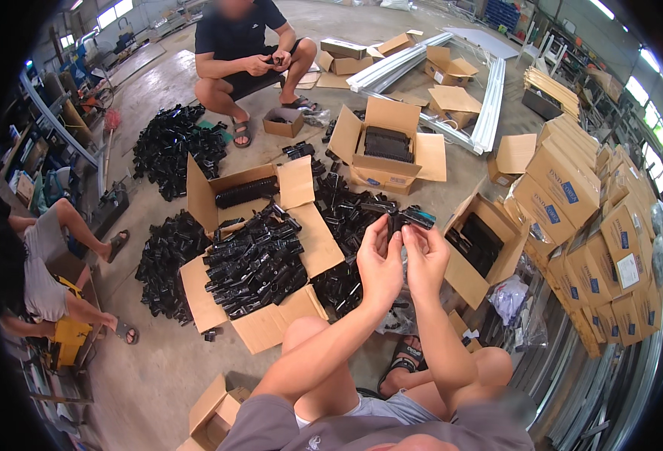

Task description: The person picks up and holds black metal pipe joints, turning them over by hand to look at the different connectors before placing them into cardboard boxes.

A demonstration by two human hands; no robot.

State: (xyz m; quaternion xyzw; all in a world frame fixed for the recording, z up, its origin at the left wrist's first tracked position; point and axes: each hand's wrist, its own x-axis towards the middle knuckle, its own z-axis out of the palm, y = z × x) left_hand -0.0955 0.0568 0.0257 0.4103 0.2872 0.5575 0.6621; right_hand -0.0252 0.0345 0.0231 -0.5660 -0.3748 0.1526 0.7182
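Just beyond my knees, my left hand (379,259) and my right hand (425,258) are raised close together. The fingers of both are closed round a glossy black bracket-like part (396,216), whose two arms stick out to the sides above my fingertips. Its lower end is hidden by my thumbs and fingers. Behind and below my hands lies a pile of similar black parts (339,282) on the floor. To the left, an open cardboard box (267,328) is heaped with black parts (255,259). Close on the right, another open box (466,276) holds more black pieces.
A box with rows of black parts (388,144) stands ahead. Two more heaps (177,154) lie left. A co-worker (245,45) squats opposite, handling a small dark piece; another person (46,278) sits at left. Stacked cartons (560,199) and metal profiles (572,398) line the right.
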